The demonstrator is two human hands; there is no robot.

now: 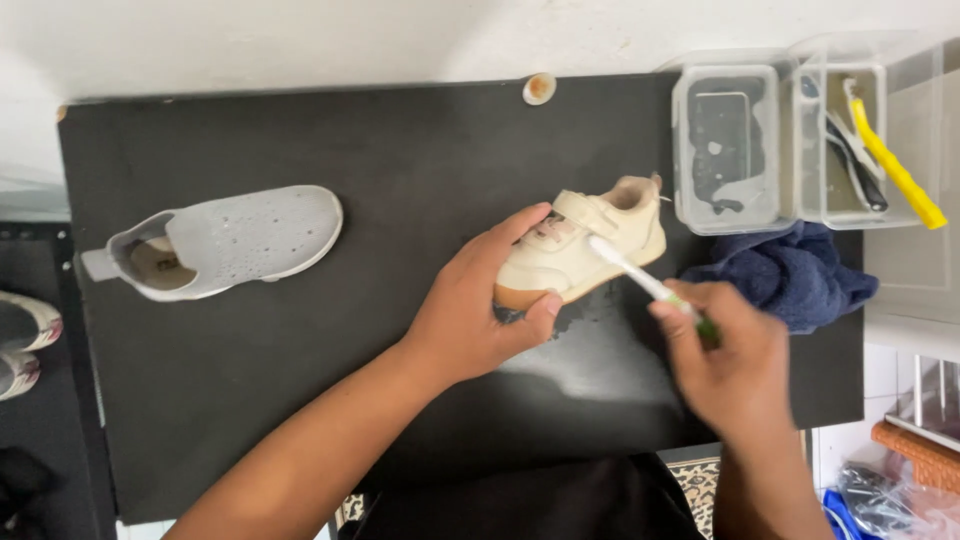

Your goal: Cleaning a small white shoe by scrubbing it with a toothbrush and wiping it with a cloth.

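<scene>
A small cream shoe (pixel 600 235) with a tan sole lies on the black tabletop (pixel 400 150). My left hand (pixel 480 305) grips its toe end, thumb under the sole and fingers over the top. My right hand (pixel 730 355) holds a white and green toothbrush (pixel 640 275). The brush head rests against the side of the cream shoe. A wet patch darkens the table under the shoe.
A grey slip-on shoe (pixel 225 240) lies at the left of the table. Two clear plastic tubs (pixel 730 145) stand at the back right, one holding a yellow-handled tool (pixel 895 165). A dark blue cloth (pixel 795 275) lies beside them. A small round lid (pixel 539 88) sits at the far edge.
</scene>
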